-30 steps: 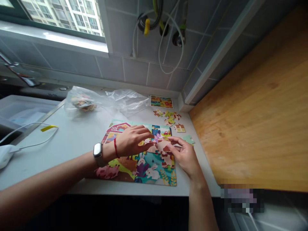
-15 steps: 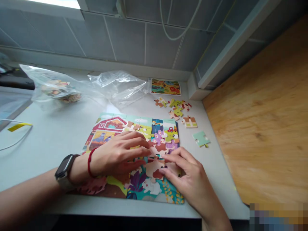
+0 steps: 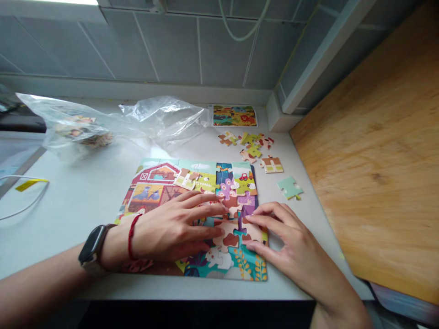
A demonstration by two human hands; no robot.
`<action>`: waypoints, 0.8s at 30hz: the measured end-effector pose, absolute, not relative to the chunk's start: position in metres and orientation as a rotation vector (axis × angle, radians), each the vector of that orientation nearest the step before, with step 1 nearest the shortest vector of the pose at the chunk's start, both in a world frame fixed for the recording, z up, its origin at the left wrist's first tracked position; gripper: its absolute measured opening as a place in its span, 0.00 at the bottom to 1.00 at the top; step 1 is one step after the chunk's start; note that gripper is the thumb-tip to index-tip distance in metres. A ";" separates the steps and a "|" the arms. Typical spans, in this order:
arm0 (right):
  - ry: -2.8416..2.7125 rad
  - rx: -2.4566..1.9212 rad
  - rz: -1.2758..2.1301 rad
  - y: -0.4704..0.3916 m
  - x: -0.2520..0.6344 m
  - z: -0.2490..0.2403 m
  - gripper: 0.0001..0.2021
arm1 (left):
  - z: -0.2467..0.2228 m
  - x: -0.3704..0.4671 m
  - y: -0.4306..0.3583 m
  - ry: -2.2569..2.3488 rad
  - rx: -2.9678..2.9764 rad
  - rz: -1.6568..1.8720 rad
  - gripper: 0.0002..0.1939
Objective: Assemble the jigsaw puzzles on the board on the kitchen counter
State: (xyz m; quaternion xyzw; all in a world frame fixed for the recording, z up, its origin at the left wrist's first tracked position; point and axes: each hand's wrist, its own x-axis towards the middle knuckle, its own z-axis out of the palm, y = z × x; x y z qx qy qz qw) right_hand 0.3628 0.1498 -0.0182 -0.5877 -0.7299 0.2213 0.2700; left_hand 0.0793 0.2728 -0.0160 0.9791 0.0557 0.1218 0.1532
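A colourful farm jigsaw puzzle lies on the white counter. My left hand, with a watch and a red string at the wrist, lies flat on the puzzle's middle, fingers spread. My right hand rests at the puzzle's right edge, and its fingertips press on brown-and-white pieces in the picture. Neither hand grips anything. Several loose pieces lie beyond the puzzle at the back right. A brown-and-cream piece and a pale green piece lie apart from them.
A small reference picture lies against the tiled wall. An empty clear plastic bag and another bag holding pieces sit at the back left. A wooden panel borders the counter on the right. A white cable with a yellow tag lies far left.
The view has tipped down and moved closer to the counter. Both hands have stayed on the puzzle's middle-right; the right hand has shifted to the puzzle's right edge, fingertips on the brown-and-white pieces.
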 end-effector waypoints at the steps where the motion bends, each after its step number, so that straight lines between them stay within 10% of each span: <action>1: -1.964 -1.586 0.595 0.149 0.365 -0.018 0.17 | -0.016 0.080 0.272 0.158 2.813 0.356 0.19; 24: -1.926 -1.595 0.765 0.144 0.362 -0.009 0.21 | -0.018 0.083 0.270 0.124 2.777 0.440 0.18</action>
